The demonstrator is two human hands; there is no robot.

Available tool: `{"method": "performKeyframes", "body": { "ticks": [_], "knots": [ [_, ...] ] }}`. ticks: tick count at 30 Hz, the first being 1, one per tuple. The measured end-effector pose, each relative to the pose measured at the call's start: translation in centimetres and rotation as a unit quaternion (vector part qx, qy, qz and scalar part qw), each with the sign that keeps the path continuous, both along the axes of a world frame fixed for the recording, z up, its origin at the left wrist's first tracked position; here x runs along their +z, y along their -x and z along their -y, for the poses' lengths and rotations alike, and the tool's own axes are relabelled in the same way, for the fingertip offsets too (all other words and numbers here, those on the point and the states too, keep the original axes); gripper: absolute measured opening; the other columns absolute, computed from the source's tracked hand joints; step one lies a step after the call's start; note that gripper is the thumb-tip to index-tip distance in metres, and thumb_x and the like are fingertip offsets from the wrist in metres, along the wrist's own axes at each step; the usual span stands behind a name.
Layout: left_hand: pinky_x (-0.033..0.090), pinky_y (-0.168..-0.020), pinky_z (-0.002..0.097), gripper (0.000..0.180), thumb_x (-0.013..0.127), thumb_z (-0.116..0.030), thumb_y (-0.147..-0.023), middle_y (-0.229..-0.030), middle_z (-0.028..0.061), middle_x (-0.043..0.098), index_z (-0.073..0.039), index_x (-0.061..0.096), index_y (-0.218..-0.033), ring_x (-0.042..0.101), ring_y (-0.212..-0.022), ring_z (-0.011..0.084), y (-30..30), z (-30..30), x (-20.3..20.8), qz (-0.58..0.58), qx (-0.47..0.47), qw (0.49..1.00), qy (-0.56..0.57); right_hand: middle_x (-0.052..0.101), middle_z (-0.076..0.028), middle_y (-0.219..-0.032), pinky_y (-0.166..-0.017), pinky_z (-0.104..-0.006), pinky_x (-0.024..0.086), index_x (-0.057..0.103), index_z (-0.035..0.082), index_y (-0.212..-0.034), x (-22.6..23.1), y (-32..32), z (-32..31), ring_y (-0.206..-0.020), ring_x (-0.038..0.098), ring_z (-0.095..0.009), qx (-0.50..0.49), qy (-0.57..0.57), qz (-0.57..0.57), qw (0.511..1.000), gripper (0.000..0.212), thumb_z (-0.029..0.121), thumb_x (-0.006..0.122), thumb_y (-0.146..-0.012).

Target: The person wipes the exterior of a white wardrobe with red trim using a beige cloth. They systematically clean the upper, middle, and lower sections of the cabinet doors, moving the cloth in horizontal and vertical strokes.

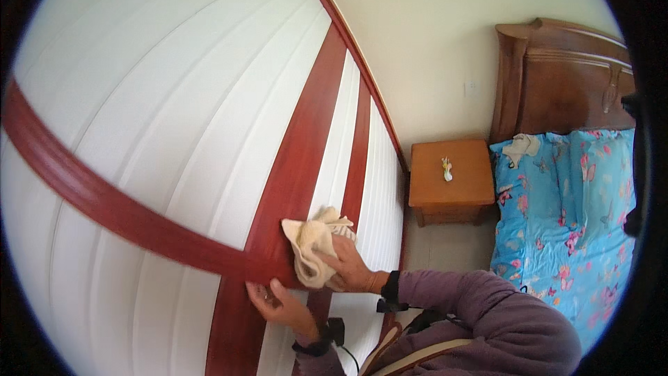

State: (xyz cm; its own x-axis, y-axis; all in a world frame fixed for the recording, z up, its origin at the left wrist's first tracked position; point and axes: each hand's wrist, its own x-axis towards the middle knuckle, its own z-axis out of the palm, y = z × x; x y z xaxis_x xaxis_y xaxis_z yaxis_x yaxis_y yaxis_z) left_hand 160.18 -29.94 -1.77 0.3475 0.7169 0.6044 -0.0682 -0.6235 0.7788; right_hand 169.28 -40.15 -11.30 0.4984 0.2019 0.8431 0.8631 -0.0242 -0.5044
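My right hand (351, 269) is closed round a crumpled cream cloth (311, 254). The cloth is pressed against the dark red upright strip (296, 160) of a white panelled wardrobe front (209, 132), just where a red cross band (139, 219) meets it. Below and to the left, my left hand (285, 310) rests against the same red wood. Its thumb and fingers are spread apart; a small shiny spot shows between them, too small to make out.
A wooden bedside table (445, 195) stands beyond the panels, with a small white flower ornament (447, 168) on it. To the right is a bed with blue floral bedding (543, 237) and a dark carved headboard (563, 87). A pale cloth (522, 147) lies on the bedding.
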Motion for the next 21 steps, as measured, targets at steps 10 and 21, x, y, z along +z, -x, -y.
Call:
{"method": "performKeyframes", "body": {
  "ticks": [10, 21],
  "knots": [
    [0.044, -0.107, 0.0445, 0.061, 0.049, -0.029, -0.105, -0.148, 0.0310, 0.036, 0.010, 0.031, -0.148, 0.048, -0.129, 0.0365, 0.1, -1.9, -7.6, 0.061, 0.072, 0.995, -0.027, 0.040, -0.024, -0.146, -0.108, -0.0618, 0.029, 0.049, 0.018, -0.144, -2.4, -8.9, 0.8, -0.134, 0.039, -0.044, -0.009, 0.008, 0.014, 1.000, 0.076, 0.024, 0.082, -0.076],
    [0.048, -0.099, 0.0563, 0.055, 0.046, -0.030, -0.107, -0.145, 0.0410, 0.035, 0.002, 0.031, -0.150, 0.045, -0.130, 0.0529, -0.8, -1.6, -7.3, -0.046, 0.201, 0.897, -0.391, 0.037, -0.026, -0.150, -0.115, -0.0572, 0.023, 0.040, 0.008, -0.149, -2.9, -22.9, 4.1, -0.138, 0.036, -0.046, -0.067, -0.009, -0.044, 0.997, 0.068, 0.019, 0.060, -0.085]
  ]
}}
